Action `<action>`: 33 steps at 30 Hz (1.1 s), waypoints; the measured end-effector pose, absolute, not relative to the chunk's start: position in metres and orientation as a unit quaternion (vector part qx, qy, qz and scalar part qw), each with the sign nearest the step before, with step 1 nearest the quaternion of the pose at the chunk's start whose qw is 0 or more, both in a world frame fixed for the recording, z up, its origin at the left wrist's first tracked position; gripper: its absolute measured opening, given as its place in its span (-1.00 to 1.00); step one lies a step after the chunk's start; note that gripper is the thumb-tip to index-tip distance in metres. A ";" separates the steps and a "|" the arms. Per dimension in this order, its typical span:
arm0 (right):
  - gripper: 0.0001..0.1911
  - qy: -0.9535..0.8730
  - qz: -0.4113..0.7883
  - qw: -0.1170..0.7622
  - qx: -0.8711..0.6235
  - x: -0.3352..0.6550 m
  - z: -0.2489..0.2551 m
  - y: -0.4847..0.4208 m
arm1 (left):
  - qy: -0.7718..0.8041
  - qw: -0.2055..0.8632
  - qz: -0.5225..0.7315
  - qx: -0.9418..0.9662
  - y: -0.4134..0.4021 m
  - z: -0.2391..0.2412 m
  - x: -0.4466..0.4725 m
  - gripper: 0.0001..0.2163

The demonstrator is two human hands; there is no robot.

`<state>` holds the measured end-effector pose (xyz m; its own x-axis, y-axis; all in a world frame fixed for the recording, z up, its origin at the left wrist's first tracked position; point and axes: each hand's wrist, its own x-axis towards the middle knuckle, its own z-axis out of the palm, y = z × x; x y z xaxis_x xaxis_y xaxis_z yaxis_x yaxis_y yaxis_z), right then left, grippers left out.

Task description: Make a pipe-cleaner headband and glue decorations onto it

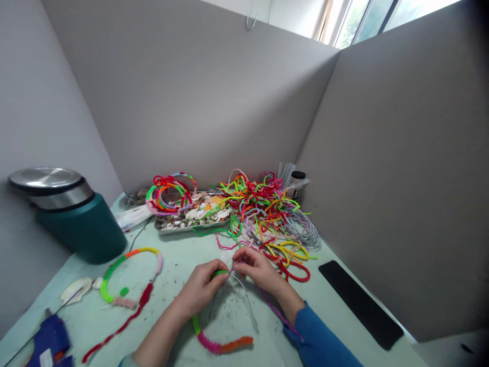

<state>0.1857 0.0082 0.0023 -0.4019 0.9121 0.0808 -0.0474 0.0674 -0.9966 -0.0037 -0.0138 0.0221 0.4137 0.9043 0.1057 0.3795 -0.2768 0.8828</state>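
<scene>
While pinching the part-wrapped wire hoop (pixel 208 345) at its green stretch in the left hand (pixel 200 286), clamps the purple strand (pixel 280 317) in the closed right hand (pixel 255 267), just beside that grip and low over the middle of the tabletop (pixel 183 247). Lets the loose length trail past the right wrist to the blue sleeve (pixel 321 331). On the hoop, shows orange, magenta and green wrapping in place from one end up to the left hand, partly hidden there. Beyond the pinch, shows a curve of bare wire (pixel 249 302) down to a free tip. Judging by that, stands roughly midway, with purple apparently just started and the bare stretch left. Cannot tell the number of purple turns from here.

To the left, has a second hoop (pixel 114 268) lying mostly wrapped, a red strand (pixel 114 334) trailing loose from it, near a blue glue gun (pixel 49 340). Farther back, has several multicoloured rings (pixel 157 201), seemingly complete, resting at the left end of a tray (pixel 164 231) of shells, beside a tangled heap of fuzzy strands (pixel 255 193).
</scene>
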 end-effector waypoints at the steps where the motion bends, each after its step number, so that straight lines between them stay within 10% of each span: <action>1: -0.79 -0.603 0.579 0.415 -0.360 0.186 0.000 0.009 | 0.437 0.412 0.318 0.733 -0.014 0.022 -0.004 -0.83; 14: -0.80 -0.655 0.548 0.365 -0.371 0.191 0.011 0.004 | 0.421 0.428 0.307 0.738 -0.016 0.024 -0.004 -0.84; 33: -0.67 -0.601 0.329 0.570 -0.454 0.196 -0.004 0.025 | 0.413 0.441 0.297 0.739 -0.015 0.022 -0.005 -0.87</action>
